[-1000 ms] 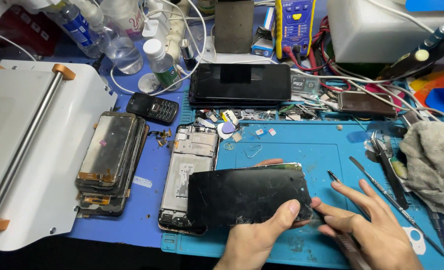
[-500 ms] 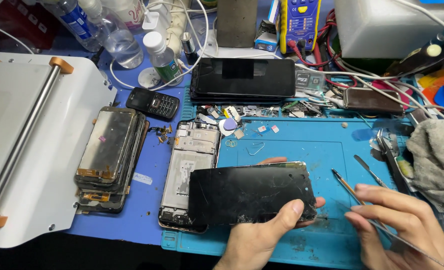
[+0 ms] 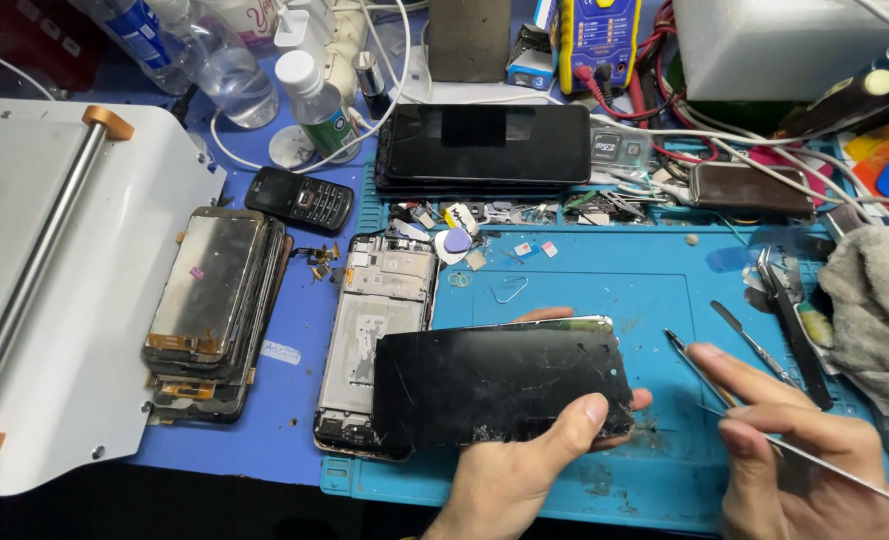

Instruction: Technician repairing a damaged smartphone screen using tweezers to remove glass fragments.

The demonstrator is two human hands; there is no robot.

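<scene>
While your left hand [image 3: 510, 475] keeps its fingers clamped on the cracked phone screen [image 3: 500, 383] at six o'clock, your right hand [image 3: 800, 455] has withdrawn, seemingly pinching thin tweezers [image 3: 765, 425], leaving the edge free.

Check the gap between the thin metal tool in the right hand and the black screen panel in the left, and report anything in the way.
Nothing visible blocks it. The right hand holds the thin metal tool just right of the black screen panel, gripped by the left hand. Only bare blue mat lies between.
</scene>
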